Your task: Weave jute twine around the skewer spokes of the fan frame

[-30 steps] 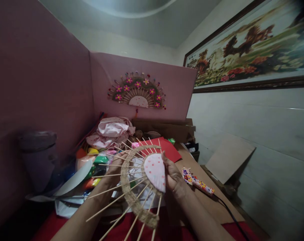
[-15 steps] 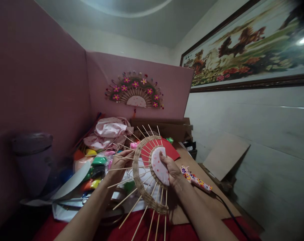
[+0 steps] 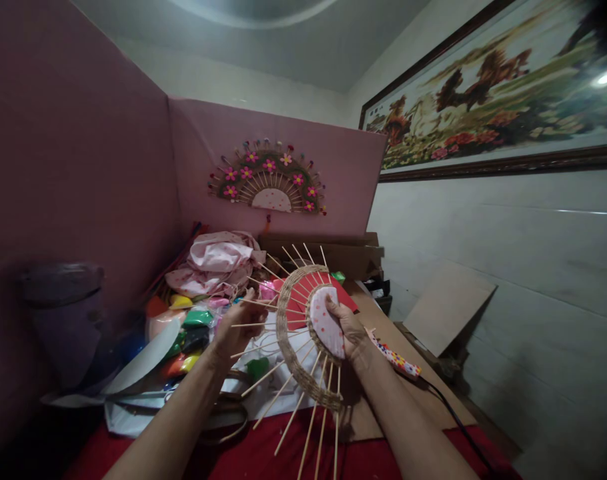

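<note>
The right hand (image 3: pixel 352 330) grips a fan-shaped piece (image 3: pixel 285 327), its thumb pressed flat on the near face of the half-round pad (image 3: pixel 327 327) and its other fingers hidden behind. The left hand (image 3: pixel 237 321) is raised at the fan's left side, its fingers half curled around the outer ends of the sticks; I can't tell whether they pinch one or only brush it.

The fan is held up above the middle of the table, tilted so that its curve faces left and its straight side right. Slim, pale wooden sticks (image 3: pixel 256 383) spread from the pad like rays, crossing a coarse, ropy band (image 3: pixel 311 393) of tan fibre. The pad is wrapped in white cloth with reddish dots and edged with the same rough cord.

Beyond the fan lies a smooth red sheet (image 3: pixel 298 319). To the left are glossy packets (image 3: pixel 198 318) in green, yellow and orange, with crumpled, dotted pink cloth (image 3: pixel 218 257) farther back. At right, a flower-patterned tool (image 3: pixel 401 360) with a black cord (image 3: pixel 448 403) rests on flat brown cardboard (image 3: pixel 383 413). A finished-looking fan (image 3: pixel 272 199), dressed with pink flowers, hangs on the far pink panel (image 3: pixel 351 173). Deep red cloth (image 3: pixel 268 457) covers the near edge.
</note>
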{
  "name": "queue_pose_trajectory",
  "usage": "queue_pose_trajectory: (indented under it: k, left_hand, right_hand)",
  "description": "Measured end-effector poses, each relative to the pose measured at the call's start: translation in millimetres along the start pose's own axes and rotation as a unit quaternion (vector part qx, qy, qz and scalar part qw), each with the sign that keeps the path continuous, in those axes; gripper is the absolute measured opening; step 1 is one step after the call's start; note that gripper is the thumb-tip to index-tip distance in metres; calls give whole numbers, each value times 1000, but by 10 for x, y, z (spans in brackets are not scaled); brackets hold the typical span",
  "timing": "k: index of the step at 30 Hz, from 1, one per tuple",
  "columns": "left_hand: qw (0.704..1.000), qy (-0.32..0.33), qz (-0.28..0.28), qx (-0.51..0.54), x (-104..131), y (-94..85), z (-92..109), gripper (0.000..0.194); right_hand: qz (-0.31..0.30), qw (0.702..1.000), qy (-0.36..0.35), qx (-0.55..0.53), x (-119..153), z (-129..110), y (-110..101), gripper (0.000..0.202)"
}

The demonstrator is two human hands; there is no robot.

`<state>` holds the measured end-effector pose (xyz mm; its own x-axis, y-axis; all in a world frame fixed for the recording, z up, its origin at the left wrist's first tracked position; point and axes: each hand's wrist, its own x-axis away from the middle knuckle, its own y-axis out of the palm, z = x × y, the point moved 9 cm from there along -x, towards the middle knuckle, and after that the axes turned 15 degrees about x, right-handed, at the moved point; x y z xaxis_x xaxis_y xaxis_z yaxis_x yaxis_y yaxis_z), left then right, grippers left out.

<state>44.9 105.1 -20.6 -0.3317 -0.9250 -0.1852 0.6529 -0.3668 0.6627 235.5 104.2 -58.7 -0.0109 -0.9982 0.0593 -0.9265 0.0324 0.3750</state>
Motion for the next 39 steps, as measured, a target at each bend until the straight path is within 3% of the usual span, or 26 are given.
queue_pose_trajectory:
  k: [4, 7, 13, 21, 25, 29, 34, 39]
  left_hand:
    - [998, -48, -13, 44, 6, 36, -46, 45]
    - [998, -48, -7, 44, 6, 32, -30, 43]
    - [996, 32, 50, -69, 11, -122, 167, 26]
    - [962, 149, 119, -194, 19, -265, 447, 18]
    - [906, 270, 112, -305, 166, -72, 710, 11]
    - [803, 383, 87, -448, 354, 212, 849, 9]
    - [697, 400, 33, -593, 410, 500, 670, 13]
    - [652, 388, -39, -650, 395, 666, 462, 17]
  right_hand:
    - [21, 1000, -4, 12, -13, -58, -57, 21]
    - [41, 999, -9, 14, -12, -102, -112, 19]
    - [21, 999, -8, 27, 2, -147, -118, 14]
    - [21, 998, -21, 46, 21, -214, -113, 15]
    - [31, 999, -22, 32, 51, -250, -98, 15]
    - [42, 998, -47, 22, 38, -286, -113, 21]
    - [67, 996, -64, 9, -10, -300, -210, 27]
    - [77, 995, -62, 13, -21, -292, -259, 28]
